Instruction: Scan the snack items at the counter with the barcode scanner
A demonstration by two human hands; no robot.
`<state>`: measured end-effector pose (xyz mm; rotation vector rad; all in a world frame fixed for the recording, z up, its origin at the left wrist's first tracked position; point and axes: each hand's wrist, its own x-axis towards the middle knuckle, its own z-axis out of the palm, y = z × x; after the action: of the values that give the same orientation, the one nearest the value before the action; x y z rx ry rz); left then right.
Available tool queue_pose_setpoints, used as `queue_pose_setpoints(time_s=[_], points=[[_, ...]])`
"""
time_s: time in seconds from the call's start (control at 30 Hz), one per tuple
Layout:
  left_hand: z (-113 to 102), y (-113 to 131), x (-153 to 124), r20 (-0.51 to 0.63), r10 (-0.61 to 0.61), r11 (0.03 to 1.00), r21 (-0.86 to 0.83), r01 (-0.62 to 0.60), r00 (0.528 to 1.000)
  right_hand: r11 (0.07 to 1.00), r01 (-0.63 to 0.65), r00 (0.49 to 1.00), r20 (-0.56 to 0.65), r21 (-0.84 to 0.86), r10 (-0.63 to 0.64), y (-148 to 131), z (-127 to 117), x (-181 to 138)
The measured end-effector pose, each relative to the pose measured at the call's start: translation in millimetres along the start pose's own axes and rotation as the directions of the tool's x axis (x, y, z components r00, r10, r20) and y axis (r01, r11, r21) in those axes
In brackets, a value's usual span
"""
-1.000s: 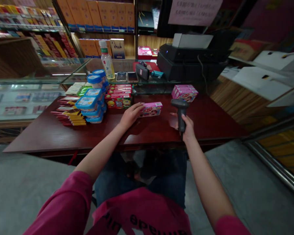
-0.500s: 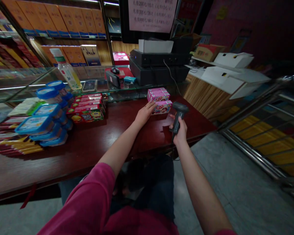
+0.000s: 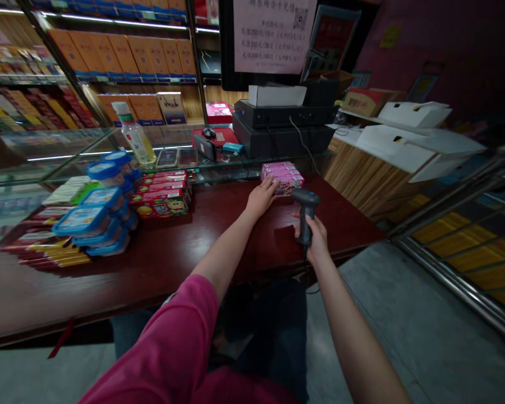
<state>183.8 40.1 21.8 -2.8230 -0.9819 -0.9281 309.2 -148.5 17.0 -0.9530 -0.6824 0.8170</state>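
Clasping scanner (image 3: 306, 216) in right grip (image 3: 317, 238); touching pink boxes (image 3: 288, 179) with left grip (image 3: 261, 199), cannot tell if pinching; could skew those ahead by pushing unevenly

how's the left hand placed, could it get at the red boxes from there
Probably yes: the left hand is at the pink boxes, and only tabletop shows between it and the red boxes. The blue-lidded tubs stand on the other side of those.
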Motion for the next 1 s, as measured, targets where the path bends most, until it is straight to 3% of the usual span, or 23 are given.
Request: queue_pose_setpoints(time_s=[0.1, 0.2, 0.4, 0.5, 0.57, 0.73, 0.87, 1.0], points=[[-22.5, -17.4, -37.3, -0.063, 0.034, 0.999, 0.000, -0.034, 0.997, 0.997, -0.038, 0.998, 0.055, -0.061, 0.042, -3.7, 1.8, -3.5], [-59.3, -48.8, -86.6, -0.125, 0.024, 0.995, 0.098, -0.011, 0.992, 0.992, -0.110, 0.983, 0.138, -0.066, 0.118, -0.3, 22.1, -7.8], [-138.9, -108.1, -182.0, -0.158, -0.092, 0.925, 0.352, 0.143, 0.983, 0.959, -0.284, 0.874, 0.415, 0.015, 0.253, 31.5, 125.4, -27.0], [-169.0, -124.2, -219.9, -0.190, -0.203, 0.872, 0.410, 0.266, 0.960, 0.944, -0.330, 0.810, 0.520, 0.020, 0.272, 48.3, 172.7, -38.6], [-182.4, -130.9, -238.5, -0.230, -0.289, 0.837, 0.411, 0.362, 0.929, 0.940, -0.340, 0.784, 0.555, 0.009, 0.278, 55.9, 191.3, -45.2], [-191.0, -139.1, -254.0, -0.252, -0.470, 0.773, 0.344, 0.533, 0.846, 0.926, -0.377, 0.739, 0.591, -0.033, 0.322, 60.9, 195.4, -58.5], [-189.4, -138.6, -252.6, -0.230, -0.497, 0.765, 0.340, 0.547, 0.837, 0.903, -0.423, 0.694, 0.614, -0.073, 0.375, 58.7, 182.8, -63.7], [-190.8, -137.3, -255.7, -0.231, -0.447, 0.798, 0.334, 0.502, 0.864, 0.903, -0.420, 0.683, 0.623, -0.090, 0.380, 57.5, 178.1, -68.6]])
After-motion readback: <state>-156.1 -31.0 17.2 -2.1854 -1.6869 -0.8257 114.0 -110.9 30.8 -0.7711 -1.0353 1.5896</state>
